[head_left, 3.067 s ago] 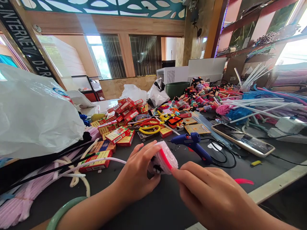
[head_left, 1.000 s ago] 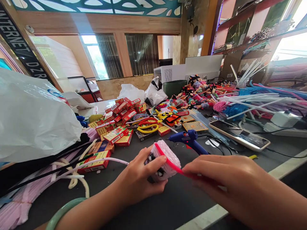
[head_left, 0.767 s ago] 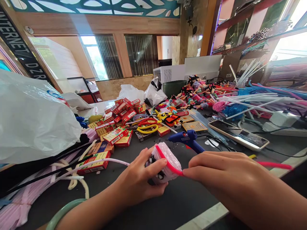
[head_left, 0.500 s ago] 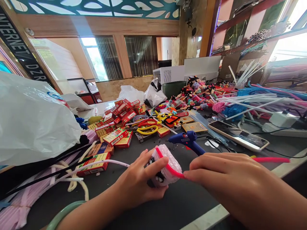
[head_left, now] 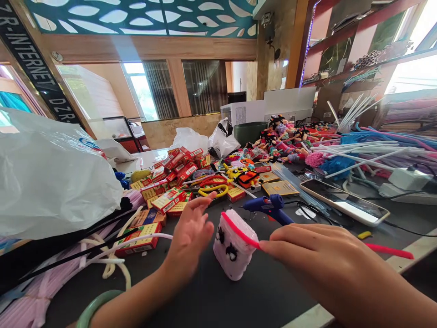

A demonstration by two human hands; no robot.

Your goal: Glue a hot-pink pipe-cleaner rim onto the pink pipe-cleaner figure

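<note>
Two bare hands are above a dark desk [head_left: 239, 303]; the left hand [head_left: 189, 237] is open, raised on its wrist with the palm turned to the right and the fingers spread, and it does not touch anything; on this forearm sits a smooth pale green jade bangle [head_left: 99, 304]. The right hand [head_left: 317, 255] comes from the lower right, lies nearly flat, and is closed in a pinch on a thin hot-pink chenille stem [head_left: 389, 251]; this soft stem runs from under the fingers along the top edge of a small box-shaped figure of pale pink fuzzy chenille [head_left: 235, 248]. The figure, with two black marks like eyes on its front, stands on the desk between the hands, a little tilted, just beside the left hand. Behind it lies a blue glue gun [head_left: 269, 205] with a black cord; a smartphone [head_left: 344, 201] lies farther right; a heap of red and yellow cardboard boxes [head_left: 169, 200] is beyond the left hand; a big white plastic bag [head_left: 51, 182] lies at the far left; many small dolls [head_left: 283, 141] are piled at the back.
</note>
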